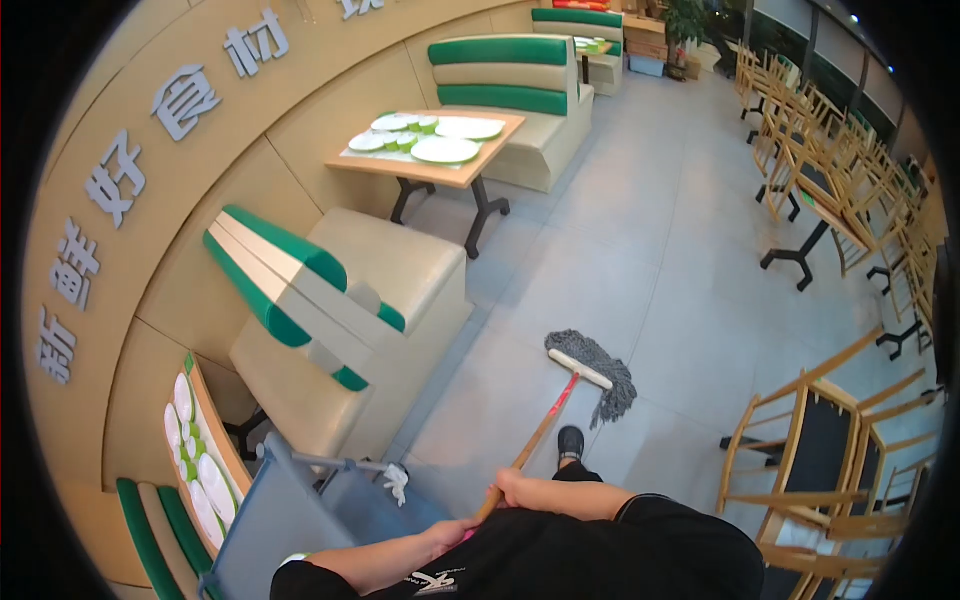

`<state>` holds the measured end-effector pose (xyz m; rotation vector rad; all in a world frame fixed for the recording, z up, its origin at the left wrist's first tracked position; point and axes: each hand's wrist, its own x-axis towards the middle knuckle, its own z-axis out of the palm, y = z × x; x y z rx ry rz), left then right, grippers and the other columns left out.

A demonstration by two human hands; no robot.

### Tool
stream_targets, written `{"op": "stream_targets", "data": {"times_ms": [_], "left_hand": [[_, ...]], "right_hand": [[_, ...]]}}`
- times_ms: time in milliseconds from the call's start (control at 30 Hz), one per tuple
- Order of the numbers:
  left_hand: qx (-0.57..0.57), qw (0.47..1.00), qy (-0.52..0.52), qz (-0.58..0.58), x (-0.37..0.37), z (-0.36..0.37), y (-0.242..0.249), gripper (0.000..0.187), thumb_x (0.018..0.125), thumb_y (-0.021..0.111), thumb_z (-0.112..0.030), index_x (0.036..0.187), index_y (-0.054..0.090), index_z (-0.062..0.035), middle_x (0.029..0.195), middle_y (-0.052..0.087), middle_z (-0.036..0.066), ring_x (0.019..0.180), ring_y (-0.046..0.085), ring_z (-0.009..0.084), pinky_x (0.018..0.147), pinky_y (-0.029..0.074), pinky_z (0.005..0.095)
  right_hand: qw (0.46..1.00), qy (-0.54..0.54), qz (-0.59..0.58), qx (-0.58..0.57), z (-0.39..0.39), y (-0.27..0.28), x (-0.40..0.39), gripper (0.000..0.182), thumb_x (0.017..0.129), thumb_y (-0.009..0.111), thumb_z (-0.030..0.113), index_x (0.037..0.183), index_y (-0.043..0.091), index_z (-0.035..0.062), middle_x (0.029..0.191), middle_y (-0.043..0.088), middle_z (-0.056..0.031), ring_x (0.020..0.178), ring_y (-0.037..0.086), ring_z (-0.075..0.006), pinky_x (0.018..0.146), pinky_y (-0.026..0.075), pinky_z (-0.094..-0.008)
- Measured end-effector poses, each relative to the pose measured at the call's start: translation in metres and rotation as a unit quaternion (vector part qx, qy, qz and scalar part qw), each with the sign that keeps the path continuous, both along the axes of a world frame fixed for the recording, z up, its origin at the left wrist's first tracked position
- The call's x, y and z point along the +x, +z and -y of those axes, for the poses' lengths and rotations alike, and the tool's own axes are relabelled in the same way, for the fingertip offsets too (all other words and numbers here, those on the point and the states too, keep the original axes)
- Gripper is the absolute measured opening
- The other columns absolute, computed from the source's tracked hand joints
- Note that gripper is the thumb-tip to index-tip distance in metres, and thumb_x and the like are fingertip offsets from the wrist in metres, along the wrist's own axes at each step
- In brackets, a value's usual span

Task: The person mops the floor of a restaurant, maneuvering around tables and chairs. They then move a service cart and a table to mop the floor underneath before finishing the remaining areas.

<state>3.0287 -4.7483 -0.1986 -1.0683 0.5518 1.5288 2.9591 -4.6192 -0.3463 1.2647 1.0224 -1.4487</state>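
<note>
A mop with a long wooden handle [536,435] slants from my waist down to the floor ahead. Its grey string head [608,372] lies spread on the tiles, below a white crossbar [580,368]. My right hand [512,488] is wrapped round the upper handle. Closer to my body, my left hand [452,536] is closed round the handle near its top end, where a bit of pink shows. One dark shoe [571,443] stands on the floor just behind the mop head.
A blue-grey cart [270,525] with a white cloth [397,483] on it stands close at my left. Booth seats [385,260] and a table [462,175] set with white plates line the left wall. Wooden chairs [830,430] stand on tables along the right.
</note>
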Motion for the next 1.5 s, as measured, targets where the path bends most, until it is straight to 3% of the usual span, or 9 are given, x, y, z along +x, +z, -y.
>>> {"op": "stream_targets", "data": {"times_ms": [100, 567, 667, 800, 1100, 1200, 1333, 1367, 1500], "left_hand": [[-0.042, 0.998, -0.029, -0.040, -0.042, -0.021, -0.017, 0.028, 0.085, 0.044, -0.026, 0.097, 0.054, -0.0037, 0.081, 0.062, 0.010, 0.065, 0.059, 0.0202, 0.065, 0.050, 0.0324], [-0.024, 0.999, 0.023, -0.008, -0.225, -0.124, -0.007, 0.026, 0.082, 0.050, -0.028, 0.091, 0.057, -0.0048, 0.076, 0.062, 0.008, 0.061, 0.059, 0.0186, 0.061, 0.049, 0.0301], [-0.107, 0.992, -0.056, -0.041, -0.260, -0.133, -0.013, 0.028, 0.082, 0.049, -0.028, 0.095, 0.056, -0.0044, 0.080, 0.062, 0.009, 0.065, 0.060, 0.0199, 0.065, 0.049, 0.0317], [-0.009, 0.999, -0.033, -0.018, -0.295, -0.129, -0.029, 0.030, 0.084, 0.045, -0.028, 0.098, 0.054, -0.0033, 0.085, 0.062, 0.012, 0.068, 0.060, 0.0217, 0.069, 0.049, 0.0338], [-0.010, 0.990, -0.129, -0.063, -0.478, -0.152, -0.010, 0.024, 0.086, 0.043, -0.026, 0.093, 0.055, -0.0065, 0.078, 0.061, 0.007, 0.065, 0.058, 0.0155, 0.062, 0.048, 0.0299], [0.055, 0.985, -0.144, -0.075, -0.531, -0.149, -0.055, 0.024, 0.085, 0.044, -0.024, 0.094, 0.054, -0.0055, 0.081, 0.062, 0.008, 0.065, 0.059, 0.0166, 0.064, 0.049, 0.0302], [0.057, 0.985, -0.153, -0.055, -0.592, -0.136, -0.056, 0.022, 0.085, 0.041, -0.021, 0.093, 0.052, -0.0043, 0.080, 0.061, 0.012, 0.066, 0.059, 0.0207, 0.062, 0.049, 0.0332], [0.081, 0.984, -0.154, -0.048, -0.599, -0.135, -0.059, 0.022, 0.085, 0.043, -0.022, 0.094, 0.053, -0.0040, 0.081, 0.061, 0.012, 0.067, 0.060, 0.0201, 0.065, 0.049, 0.0327], [0.131, 0.978, -0.162, -0.010, -0.635, -0.126, -0.062, 0.022, 0.085, 0.044, -0.021, 0.095, 0.053, -0.0035, 0.082, 0.061, 0.012, 0.069, 0.060, 0.0209, 0.067, 0.050, 0.0332]], "right_hand": [[0.999, -0.018, -0.038, -0.009, -0.024, -0.003, -0.045, 0.020, 0.083, 0.029, 0.015, 0.094, 0.042, 0.0048, 0.061, 0.045, -0.0104, 0.048, 0.049, -0.0219, 0.042, 0.046, -0.0379], [1.000, 0.021, 0.020, 0.013, -0.122, 0.014, -0.230, 0.020, 0.083, 0.028, 0.016, 0.097, 0.039, 0.0086, 0.061, 0.047, -0.0054, 0.048, 0.051, -0.0187, 0.045, 0.048, -0.0373], [0.998, -0.057, 0.001, 0.001, -0.133, 0.009, -0.260, 0.017, 0.084, 0.031, 0.015, 0.098, 0.040, 0.0103, 0.066, 0.045, -0.0055, 0.049, 0.049, -0.0168, 0.047, 0.049, -0.0374], [1.000, -0.001, -0.002, -0.006, -0.137, -0.007, -0.292, 0.022, 0.084, 0.026, 0.016, 0.099, 0.041, 0.0098, 0.059, 0.049, -0.0039, 0.053, 0.055, -0.0189, 0.048, 0.049, -0.0364], [0.991, -0.124, -0.032, -0.042, -0.168, 0.002, -0.444, 0.020, 0.083, 0.030, 0.022, 0.088, 0.039, 0.0050, 0.064, 0.048, -0.0070, 0.055, 0.053, -0.0192, 0.049, 0.049, -0.0354], [0.989, -0.138, -0.043, -0.026, -0.177, 0.005, -0.493, 0.025, 0.084, 0.028, 0.026, 0.085, 0.039, 0.0034, 0.063, 0.049, -0.0068, 0.055, 0.053, -0.0190, 0.047, 0.048, -0.0330], [0.986, -0.160, -0.037, 0.003, -0.163, -0.004, -0.545, 0.028, 0.086, 0.029, 0.029, 0.087, 0.039, 0.0032, 0.065, 0.049, -0.0077, 0.055, 0.053, -0.0195, 0.045, 0.048, -0.0320], [0.978, -0.207, -0.002, -0.029, -0.164, -0.009, -0.554, 0.033, 0.088, 0.032, 0.036, 0.090, 0.037, 0.0042, 0.068, 0.046, -0.0069, 0.060, 0.050, -0.0192, 0.054, 0.048, -0.0352], [0.975, -0.222, -0.020, -0.008, -0.162, -0.016, -0.584, 0.027, 0.086, 0.030, 0.029, 0.088, 0.039, 0.0034, 0.068, 0.048, -0.0088, 0.058, 0.053, -0.0210, 0.051, 0.049, -0.0363]]}}
